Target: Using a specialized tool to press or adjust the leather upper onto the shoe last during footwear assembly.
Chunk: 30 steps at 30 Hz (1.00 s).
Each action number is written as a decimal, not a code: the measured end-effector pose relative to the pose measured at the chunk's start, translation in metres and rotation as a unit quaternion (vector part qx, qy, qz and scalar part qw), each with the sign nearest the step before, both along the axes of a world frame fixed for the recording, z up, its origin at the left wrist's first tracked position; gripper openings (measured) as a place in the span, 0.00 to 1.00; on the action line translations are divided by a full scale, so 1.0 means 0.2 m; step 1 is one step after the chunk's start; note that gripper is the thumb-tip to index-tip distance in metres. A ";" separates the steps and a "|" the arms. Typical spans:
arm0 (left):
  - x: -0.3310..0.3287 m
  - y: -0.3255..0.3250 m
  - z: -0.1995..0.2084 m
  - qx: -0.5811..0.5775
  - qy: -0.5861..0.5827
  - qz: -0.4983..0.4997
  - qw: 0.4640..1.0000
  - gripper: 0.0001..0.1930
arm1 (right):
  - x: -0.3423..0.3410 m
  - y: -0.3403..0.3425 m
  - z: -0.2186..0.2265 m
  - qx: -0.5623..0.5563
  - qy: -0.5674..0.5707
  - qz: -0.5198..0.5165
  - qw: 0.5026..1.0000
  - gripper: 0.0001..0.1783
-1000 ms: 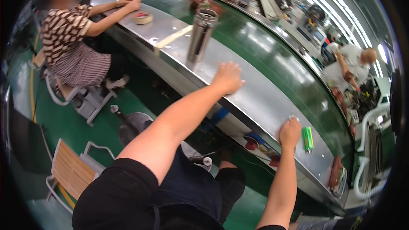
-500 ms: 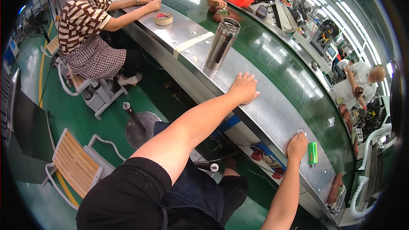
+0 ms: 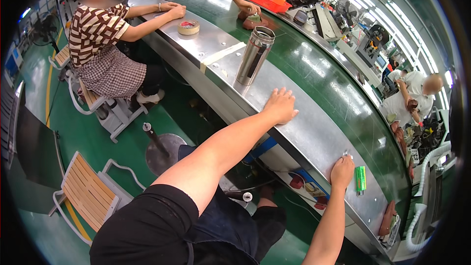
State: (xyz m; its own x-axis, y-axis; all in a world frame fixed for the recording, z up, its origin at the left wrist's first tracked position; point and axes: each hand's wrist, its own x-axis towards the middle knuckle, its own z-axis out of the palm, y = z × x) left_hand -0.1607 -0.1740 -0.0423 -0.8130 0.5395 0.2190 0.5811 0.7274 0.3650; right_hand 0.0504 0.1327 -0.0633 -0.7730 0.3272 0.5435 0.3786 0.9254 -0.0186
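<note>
Lying spread on the metal ledge point(image 3: 314, 132), the left hand point(image 3: 280, 106) is resting near a steel tumbler point(image 3: 255, 58). The right hand point(image 3: 342, 172) is curling beside a green item point(image 3: 360, 178), its grip unclear.

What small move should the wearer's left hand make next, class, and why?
Perhaps the left hand should ease the flask slightly back from the front edge of the bench: the flask is tall, stands near that edge, and the hand, lying open close by, seems free.

Readable text: none | green pack point(image 3: 360, 178): markings too small to read | tape roll point(image 3: 189, 30): red label point(image 3: 187, 23), illegible
</note>
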 end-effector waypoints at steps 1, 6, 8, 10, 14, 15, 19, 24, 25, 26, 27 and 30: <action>0.00 0.00 0.00 0.000 0.001 0.001 1.000 0.32 | 0.00 0.00 0.00 0.000 0.001 0.001 1.000 0.15; 0.00 0.00 0.00 -0.009 -0.007 -0.002 1.000 0.33 | 0.00 0.01 0.00 0.002 0.007 0.005 1.000 0.15; 0.00 0.00 0.00 -0.006 -0.006 -0.001 1.000 0.33 | 0.00 0.00 0.00 0.000 0.007 0.004 1.000 0.15; 0.00 0.00 0.00 -0.002 -0.006 0.000 1.000 0.33 | 0.00 0.00 0.00 -0.001 0.007 0.003 1.000 0.15; 0.00 0.00 0.01 -0.004 -0.006 -0.002 1.000 0.33 | 0.00 0.00 0.00 0.002 0.003 0.000 1.000 0.15; 0.00 0.00 0.01 -0.005 -0.005 -0.002 1.000 0.33 | 0.01 0.00 0.00 0.003 0.002 0.001 1.000 0.15; 0.00 0.00 0.00 0.001 -0.004 0.001 1.000 0.33 | 0.01 0.00 0.00 0.000 -0.004 -0.004 1.000 0.15; -0.01 -0.03 0.00 -0.005 -0.006 0.007 1.000 0.32 | -0.03 -0.01 -0.01 -0.010 -0.012 -0.004 1.000 0.15; -0.02 -0.05 -0.01 -0.007 -0.007 0.012 1.000 0.32 | -0.05 -0.02 -0.02 -0.013 -0.013 0.001 1.000 0.15; -0.01 -0.03 0.01 -0.007 -0.006 0.005 1.000 0.32 | -0.03 0.00 -0.02 -0.001 -0.006 0.002 1.000 0.15; 0.00 -0.01 0.02 -0.008 -0.007 -0.003 1.000 0.32 | 0.00 0.02 -0.01 0.011 0.000 0.003 1.000 0.15; 0.00 -0.01 0.02 0.001 -0.006 -0.001 1.000 0.32 | 0.00 0.03 -0.02 0.008 0.017 0.006 1.000 0.14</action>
